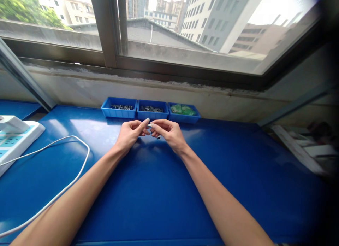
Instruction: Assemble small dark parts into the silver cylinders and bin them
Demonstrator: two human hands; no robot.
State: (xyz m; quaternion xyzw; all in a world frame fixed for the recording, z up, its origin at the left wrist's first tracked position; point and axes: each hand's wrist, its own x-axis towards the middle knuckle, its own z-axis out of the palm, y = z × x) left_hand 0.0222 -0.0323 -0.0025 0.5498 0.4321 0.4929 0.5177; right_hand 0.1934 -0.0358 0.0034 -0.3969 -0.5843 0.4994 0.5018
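My left hand (132, 130) and my right hand (168, 132) meet above the blue tabletop, just in front of the bins. Thumb and fingers of both hands pinch a small light-coloured piece (149, 125) between them; its kind is too small to make out. Under the right fingers a small dark part (158, 137) shows, and I cannot tell whether those fingers hold it. Behind the hands stand a blue bin (119, 113) of small metal parts, a middle blue bin (152, 116) of dark metal pieces, and a right blue bin (182, 118) with green circuit boards.
A white power strip (39, 130) with a plug in it lies at the left. From there a white cable (86, 157) loops over the blue table (169, 203) to my left forearm. A window frame (185, 71) rises behind; blurred items (304, 147) lie at the right.
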